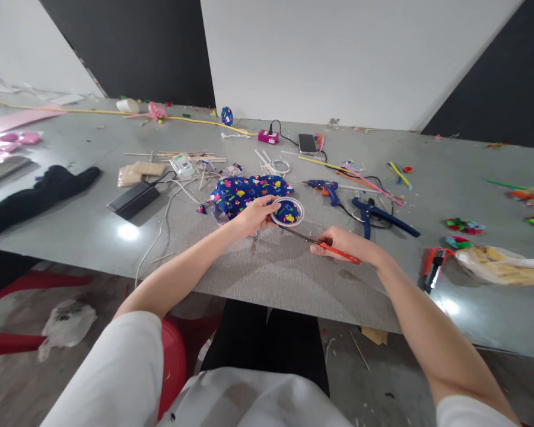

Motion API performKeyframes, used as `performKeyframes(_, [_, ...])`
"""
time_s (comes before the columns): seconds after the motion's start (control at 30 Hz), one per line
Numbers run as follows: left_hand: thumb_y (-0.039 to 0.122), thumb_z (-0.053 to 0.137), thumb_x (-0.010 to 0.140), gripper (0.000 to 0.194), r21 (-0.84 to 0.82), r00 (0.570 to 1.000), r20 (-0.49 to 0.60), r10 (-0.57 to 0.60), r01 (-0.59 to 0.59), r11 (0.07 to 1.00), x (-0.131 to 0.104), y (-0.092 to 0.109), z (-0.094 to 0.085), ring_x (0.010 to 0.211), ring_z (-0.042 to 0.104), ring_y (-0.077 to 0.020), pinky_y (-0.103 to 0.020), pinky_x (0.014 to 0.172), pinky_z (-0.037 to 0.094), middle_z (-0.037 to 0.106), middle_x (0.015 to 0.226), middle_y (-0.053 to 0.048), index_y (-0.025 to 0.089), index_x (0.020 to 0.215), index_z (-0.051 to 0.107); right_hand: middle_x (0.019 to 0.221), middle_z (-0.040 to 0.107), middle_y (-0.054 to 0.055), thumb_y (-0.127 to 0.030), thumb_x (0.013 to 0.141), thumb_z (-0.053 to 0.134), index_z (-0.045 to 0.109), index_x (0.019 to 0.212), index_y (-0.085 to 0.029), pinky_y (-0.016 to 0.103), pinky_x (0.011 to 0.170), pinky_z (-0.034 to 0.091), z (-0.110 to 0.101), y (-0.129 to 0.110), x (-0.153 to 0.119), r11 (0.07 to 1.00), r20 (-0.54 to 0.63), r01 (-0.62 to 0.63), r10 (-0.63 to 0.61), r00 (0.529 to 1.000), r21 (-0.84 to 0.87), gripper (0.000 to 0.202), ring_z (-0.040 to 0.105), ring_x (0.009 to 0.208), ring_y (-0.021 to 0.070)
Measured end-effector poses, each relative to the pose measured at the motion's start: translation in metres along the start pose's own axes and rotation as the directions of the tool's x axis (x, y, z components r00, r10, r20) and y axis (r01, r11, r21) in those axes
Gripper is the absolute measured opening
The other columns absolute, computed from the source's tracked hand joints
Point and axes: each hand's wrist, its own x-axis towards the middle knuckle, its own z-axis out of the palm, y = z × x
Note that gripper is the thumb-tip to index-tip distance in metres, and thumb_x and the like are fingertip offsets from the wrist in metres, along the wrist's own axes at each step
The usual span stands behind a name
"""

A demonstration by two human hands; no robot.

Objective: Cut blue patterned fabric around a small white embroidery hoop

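Back from the desk's (293, 290) front edge, I see a blue patterned fabric bundle (238, 193); the left hand (260, 214) pinches a white ring (302, 212), blue print showing inside. Red-handled scissors (339, 251) reach close to its near rim, handles grasped by the right hand (340, 240).

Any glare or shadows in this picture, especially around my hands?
Head view: glare spots on the grey table, one just in front of the black box, another near the red-and-black tool; head view: a soft shadow below the left hand and right hand, with the scissors plainly visible.
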Motion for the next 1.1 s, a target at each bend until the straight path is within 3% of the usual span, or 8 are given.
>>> performKeyframes(0.2, [0.018,0.061,0.103,0.022,-0.010,1.000,-0.012,0.022,-0.022,1.000,0.003,0.000,-0.002,0.069,0.072,-0.0119,-0.025,0.069,0.063,0.076,0.095,-0.007,0.015,0.125,0.066,0.058,0.034,-0.006,-0.080,0.088,0.061,0.040,0.066,-0.021,0.027,0.053,0.021,0.005,0.003,0.002,0.999,-0.020,0.022,-0.021,1.000,0.047,0.067,0.030,0.054,0.0092])
performKeyframes(0.47, [0.017,0.062,0.103,0.017,-0.019,0.998,-0.062,0.031,-0.032,0.999,0.001,0.000,0.002,0.069,0.070,-0.0110,-0.025,0.070,0.063,0.074,0.093,-0.005,0.014,0.119,0.066,0.045,0.040,-0.006,-0.078,0.087,0.065,0.039,0.065,-0.023,0.025,0.046,0.025,0.010,-0.003,0.000,0.980,0.007,-0.032,0.031,0.999,0.197,0.065,0.038,0.040,0.0095])
performKeyframes(0.7, [0.016,0.060,0.103,0.015,-0.030,0.998,-0.038,0.042,-0.043,0.999,0.000,0.001,0.001,0.068,0.070,-0.0106,-0.024,0.069,0.063,0.072,0.092,-0.004,0.015,0.117,0.065,0.043,0.040,-0.007,-0.078,0.082,0.071,0.041,0.064,-0.023,0.026,0.043,0.026,0.008,-0.006,0.000,0.962,0.002,-0.057,0.059,0.998,0.268,0.065,0.042,0.037,0.0110])
performKeyframes(0.8, [0.017,0.061,0.103,0.016,-0.025,0.999,-0.031,0.044,-0.045,0.999,0.001,0.000,0.000,0.069,0.071,-0.0112,-0.024,0.067,0.063,0.073,0.095,-0.005,0.015,0.119,0.065,0.045,0.039,-0.006,-0.080,0.080,0.072,0.041,0.063,-0.023,0.026,0.045,0.023,0.007,-0.005,0.000,0.970,0.001,-0.070,0.072,0.997,0.235,0.067,0.040,0.039,0.0106])
performKeyframes(0.97, [0.015,0.061,0.102,0.018,-0.027,0.998,-0.048,0.050,-0.051,0.998,0.002,-0.002,0.001,0.069,0.072,-0.0125,-0.026,0.066,0.063,0.073,0.095,-0.005,0.015,0.120,0.064,0.058,0.032,-0.006,-0.081,0.084,0.066,0.040,0.062,-0.021,0.027,0.053,0.019,0.009,-0.007,0.002,0.995,-0.051,0.034,-0.030,0.998,0.096,0.069,0.027,0.054,0.0084])
performKeyframes(1.1, [0.016,0.062,0.102,0.017,-0.019,0.996,-0.075,0.049,-0.050,0.999,0.003,-0.004,0.002,0.068,0.071,-0.0122,-0.026,0.067,0.063,0.073,0.093,-0.005,0.016,0.119,0.065,0.062,0.032,-0.005,-0.083,0.085,0.062,0.043,0.065,-0.021,0.028,0.055,0.019,0.012,-0.004,0.004,0.995,-0.041,0.035,-0.032,0.999,0.093,0.068,0.026,0.057,0.0097])
